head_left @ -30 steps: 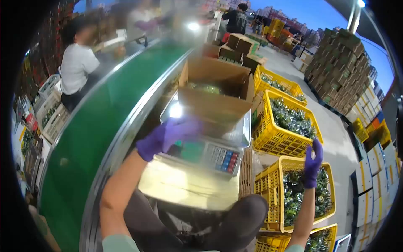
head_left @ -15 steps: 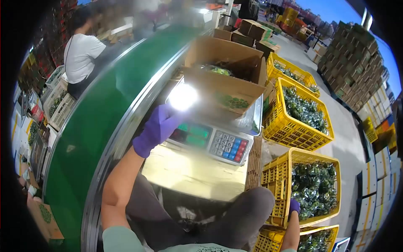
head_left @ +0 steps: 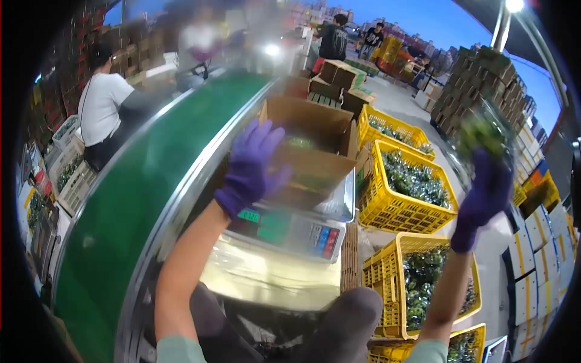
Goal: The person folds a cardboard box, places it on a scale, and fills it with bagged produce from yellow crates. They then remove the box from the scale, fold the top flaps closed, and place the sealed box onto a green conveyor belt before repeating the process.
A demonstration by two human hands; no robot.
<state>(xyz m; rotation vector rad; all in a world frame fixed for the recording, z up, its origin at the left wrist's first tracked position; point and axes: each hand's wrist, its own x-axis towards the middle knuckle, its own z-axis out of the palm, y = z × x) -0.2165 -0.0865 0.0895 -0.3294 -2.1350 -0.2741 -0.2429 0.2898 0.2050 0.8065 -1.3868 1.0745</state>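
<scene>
My left hand [head_left: 249, 169], in a purple glove, is raised with its fingers apart, in front of the near left side of an open cardboard box [head_left: 324, 172]. That box stands on the platform of a digital scale [head_left: 284, 230] with a lit green display. Off to the right, my right hand [head_left: 484, 190], gloved in purple too, holds up a clear plastic bag of green produce [head_left: 484, 136]. Motion smears the bag, so its contents cannot be named. Below this hand is a yellow crate [head_left: 381, 266] filled with similar shiny green bags [head_left: 417, 278].
A green conveyor belt [head_left: 139, 181] with a metal rail runs along my left. More yellow crates [head_left: 402, 212] line the right side. Stacked cartons [head_left: 484, 85] and white boxes [head_left: 526, 266] stand farther right. A person in a white shirt [head_left: 103, 109] works beyond the belt.
My right hand has risen from the yellow crate with a bag of green produce. My left hand has lifted from the scale's edge and spread its fingers. The view has tilted up.
</scene>
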